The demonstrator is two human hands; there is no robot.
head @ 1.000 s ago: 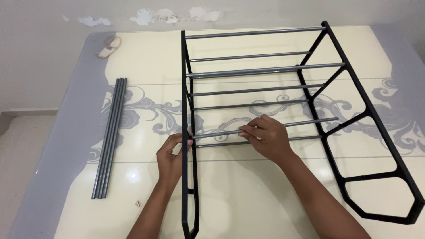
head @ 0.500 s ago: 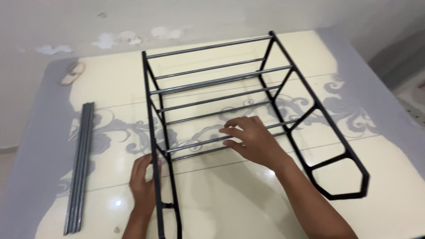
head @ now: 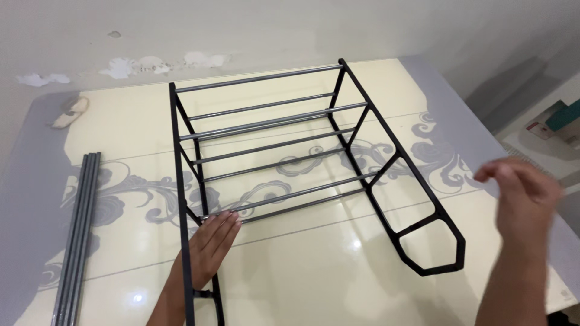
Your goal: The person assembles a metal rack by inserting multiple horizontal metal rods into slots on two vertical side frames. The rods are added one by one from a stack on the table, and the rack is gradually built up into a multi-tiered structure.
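Head view looks down on my two hands and a black metal rack frame [head: 314,157] lying on the glossy cream tabletop [head: 314,265] with its grey swirl pattern. My left hand [head: 211,244] lies flat, palm down, against the near left corner of the rack, fingers [head: 225,218] stretched out straight and close together, tips touching the nearest grey crossbar [head: 290,205] just where it meets the left side panel [head: 181,199]. Nothing is gripped there; the hand simply presses on the bar and the black upright.

My right hand [head: 522,196] is up in the air at the right edge of the tabletop, well apart from the rack, blurred, fingers loosely curled and slightly spread, holding nothing.

The rack sits in the middle of the tabletop, its two black side panels running away from me, with several grey tubes spanning between them in rows from near to far. The right side panel [head: 417,217] ends near me in an angular loop resting on the cream surface. The left panel runs down out of view beside my left wrist.

Off to the left, well apart from the rack, a bundle of spare grey tubes [head: 78,235] lies lengthwise along the grey border of the tabletop. At the far left corner lies a small pale scrap [head: 69,111]; what it is, I cannot tell. Behind the tabletop the wall [head: 241,30] shows patches of flaked paint.
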